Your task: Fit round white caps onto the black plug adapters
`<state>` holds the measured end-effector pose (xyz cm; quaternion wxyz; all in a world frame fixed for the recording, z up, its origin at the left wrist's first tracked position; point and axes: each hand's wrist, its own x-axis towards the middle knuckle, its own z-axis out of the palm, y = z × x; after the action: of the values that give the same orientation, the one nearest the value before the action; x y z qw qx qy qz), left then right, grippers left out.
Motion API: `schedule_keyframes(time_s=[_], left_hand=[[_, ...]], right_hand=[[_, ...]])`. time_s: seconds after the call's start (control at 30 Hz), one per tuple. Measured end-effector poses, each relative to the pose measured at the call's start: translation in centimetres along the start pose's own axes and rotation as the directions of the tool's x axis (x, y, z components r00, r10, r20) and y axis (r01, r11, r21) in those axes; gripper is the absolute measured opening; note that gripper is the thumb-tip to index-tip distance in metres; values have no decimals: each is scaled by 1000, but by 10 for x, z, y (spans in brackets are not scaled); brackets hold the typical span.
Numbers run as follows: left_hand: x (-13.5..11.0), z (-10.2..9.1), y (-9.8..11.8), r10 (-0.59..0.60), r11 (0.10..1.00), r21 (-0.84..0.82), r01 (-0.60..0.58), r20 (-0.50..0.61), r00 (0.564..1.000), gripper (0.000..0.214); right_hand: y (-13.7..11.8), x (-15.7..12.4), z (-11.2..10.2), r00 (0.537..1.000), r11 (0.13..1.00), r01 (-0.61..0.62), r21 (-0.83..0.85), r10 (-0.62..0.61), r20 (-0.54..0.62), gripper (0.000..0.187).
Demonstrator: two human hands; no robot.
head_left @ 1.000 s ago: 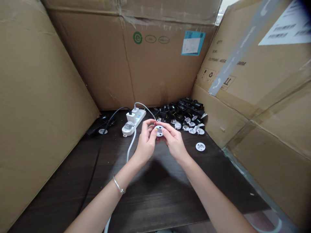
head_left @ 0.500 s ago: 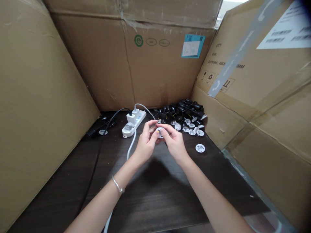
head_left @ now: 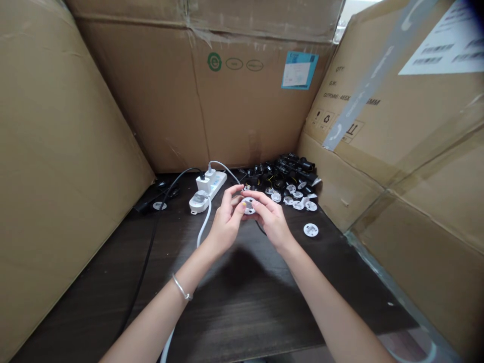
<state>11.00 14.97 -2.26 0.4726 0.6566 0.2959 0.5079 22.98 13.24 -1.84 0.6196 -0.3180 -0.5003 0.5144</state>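
Note:
Between my hands, above the dark table, is a round white plastic disc [head_left: 249, 205] with small dark slots in its face. My left hand [head_left: 229, 216] grips its left side, the thumb lying on the face. On the other side my right hand [head_left: 270, 217] holds it the same way, and the fingers of both hands curl behind it. A thin dark cable [head_left: 260, 229] hangs below the disc near my right palm; where its upper end goes is hidden. Another white disc [head_left: 310, 230] lies on the table to the right of my right hand.
A white power strip [head_left: 208, 191] with plugged-in adapters stands left of my hands. Behind and right lies a heap of black parts [head_left: 280, 174] with several white discs at its front. Cardboard boxes [head_left: 242, 116] wall in the table [head_left: 242, 322]. A black cable [head_left: 145, 267] runs down the left.
The disc's face has tilted more toward me, so its slots show more. The dark cable below it has come into clearer view. Both hands keep their hold.

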Motion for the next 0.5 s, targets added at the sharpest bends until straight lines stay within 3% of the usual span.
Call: schedule_keyframes(time_s=[0.2,0.37,0.5], left_hand=[[4,-3,2,-90,993,-81,85,-53,995,33],[4,-1,3,-84,990,-117,84,5,996,24],[2,1,2,-24,998,-52,21,-47,999,20]], right_hand=[[-1,1,1,997,995,-62,75,59,43,38],[0,0,0,998,996,-24,-90,19,-53,34],[1,-3,3,995,981,48,-186,-64,-77,31]])
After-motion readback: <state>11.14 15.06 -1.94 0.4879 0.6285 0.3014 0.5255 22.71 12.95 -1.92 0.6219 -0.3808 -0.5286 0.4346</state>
